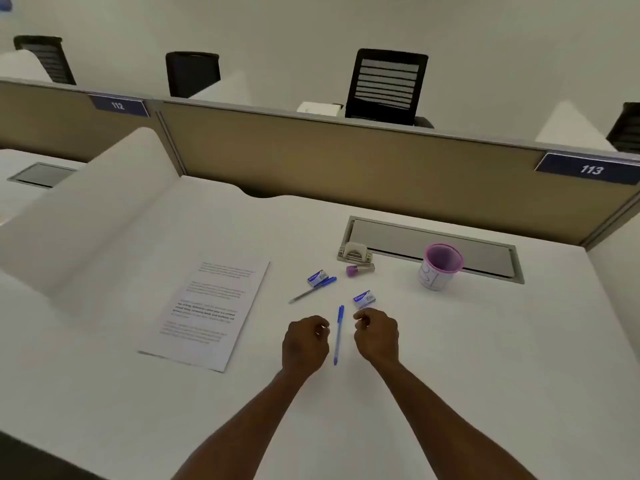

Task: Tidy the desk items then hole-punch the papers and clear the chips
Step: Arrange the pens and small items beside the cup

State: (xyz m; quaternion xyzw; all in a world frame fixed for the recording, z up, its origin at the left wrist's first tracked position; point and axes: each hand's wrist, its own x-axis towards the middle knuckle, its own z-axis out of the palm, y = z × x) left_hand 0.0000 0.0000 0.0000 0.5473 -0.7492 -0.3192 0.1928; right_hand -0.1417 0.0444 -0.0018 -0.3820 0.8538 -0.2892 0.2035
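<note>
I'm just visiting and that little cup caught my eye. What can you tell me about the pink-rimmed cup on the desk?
The cup is small and white with a pink or purple rim and a purplish inside; faint dark line markings show on its side. It looks like plastic or paper, though that is hard to tell. It stands upright, mouth open, on the white desk, at the front edge of the grey cable tray. Neither hand touches it. Any contents cannot be made out.

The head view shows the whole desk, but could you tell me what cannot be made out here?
- Printed text on the papers: too small and blurred.
- Labels on the two small blue boxes: too small.
- Inside of the pink-rimmed cup: shaded by its wall.
- Fingertips of the left hand and right hand: curled under.
</note>
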